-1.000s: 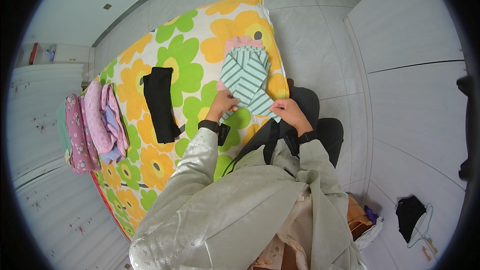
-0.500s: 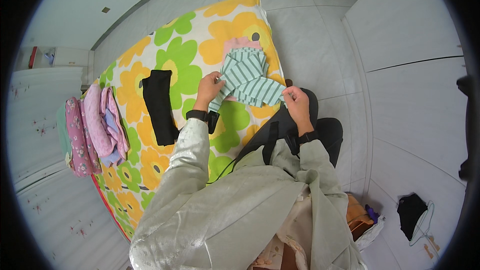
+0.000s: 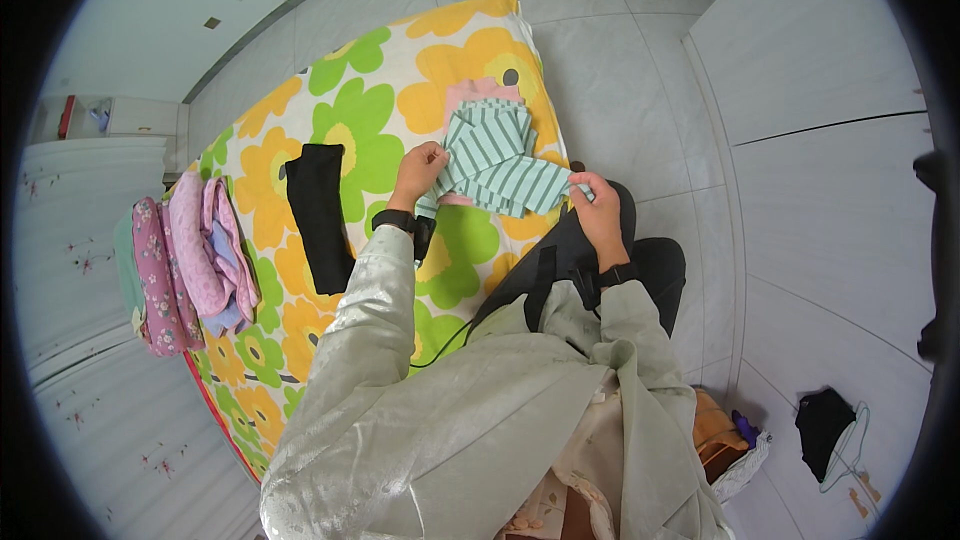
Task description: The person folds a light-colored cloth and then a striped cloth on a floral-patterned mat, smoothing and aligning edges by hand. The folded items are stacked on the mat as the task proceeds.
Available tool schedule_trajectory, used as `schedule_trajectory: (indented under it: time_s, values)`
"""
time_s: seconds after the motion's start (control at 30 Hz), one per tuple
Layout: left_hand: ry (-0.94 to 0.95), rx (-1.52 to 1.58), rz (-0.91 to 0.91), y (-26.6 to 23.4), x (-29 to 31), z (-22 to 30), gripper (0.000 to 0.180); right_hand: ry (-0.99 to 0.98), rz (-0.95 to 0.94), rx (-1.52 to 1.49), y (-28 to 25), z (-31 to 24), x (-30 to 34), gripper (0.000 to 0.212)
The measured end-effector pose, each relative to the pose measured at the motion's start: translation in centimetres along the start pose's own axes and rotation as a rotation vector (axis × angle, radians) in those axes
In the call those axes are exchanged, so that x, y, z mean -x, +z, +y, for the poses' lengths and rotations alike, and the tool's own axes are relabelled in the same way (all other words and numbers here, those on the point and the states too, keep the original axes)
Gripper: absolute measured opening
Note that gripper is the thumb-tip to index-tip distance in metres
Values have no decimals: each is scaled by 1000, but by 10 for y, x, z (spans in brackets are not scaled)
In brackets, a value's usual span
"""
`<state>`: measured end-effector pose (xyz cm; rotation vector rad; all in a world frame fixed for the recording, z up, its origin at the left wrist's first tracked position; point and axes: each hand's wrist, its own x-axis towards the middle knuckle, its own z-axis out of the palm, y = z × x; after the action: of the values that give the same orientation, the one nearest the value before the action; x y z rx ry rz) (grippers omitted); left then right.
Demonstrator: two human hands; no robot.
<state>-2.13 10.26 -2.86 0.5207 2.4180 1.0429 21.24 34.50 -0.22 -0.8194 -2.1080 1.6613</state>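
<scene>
A mint-green garment with grey-green stripes (image 3: pixel 490 155), which looks like a long-sleeved top, lies partly folded near the bed's right edge. Beneath it, pink cloth (image 3: pixel 478 90) shows along the far side. My left hand (image 3: pixel 420 175) is at the garment's left side, thumb and fingers closed on its edge. A striped end of it hangs below that wrist. On the other side, my right hand (image 3: pixel 598 212) pinches the tip of a sleeve stretched out to the right, just above my knee.
Folded black cloth (image 3: pixel 320 218) lies on the flower-patterned bed cover (image 3: pixel 360 120), left of the garment. Rolled and folded pink cloths (image 3: pixel 195 240) are piled at the bed's left edge. White cabinets (image 3: pixel 830 190) stand on the right, with a black item on a hanger (image 3: pixel 825 430) low down.
My left hand has shifted slightly, and the striped layer beside it lies flatter. My right hand still holds the sleeve end in nearly the same place.
</scene>
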Motion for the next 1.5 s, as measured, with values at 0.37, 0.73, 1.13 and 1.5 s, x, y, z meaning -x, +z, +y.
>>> schedule_trajectory:
  time_s: [0.37, 0.73, 1.13, 1.5]
  values:
    - [15, 142, 219, 21, -18, 19, 25, -165, 62, 366, 4, 14, 4, 29]
    - [65, 592, -123, 0, 5, 66, 25, 107, -242, -172, 13, 15, 6, 21]
    - [927, -200, -29, 7, 100, 172, 23, 454, -681, -1177, 10, -51, 11, 48]
    - [932, -319, 145, 3, 121, 186, 30, 421, -542, -1270, 2, -103, -18, 38]
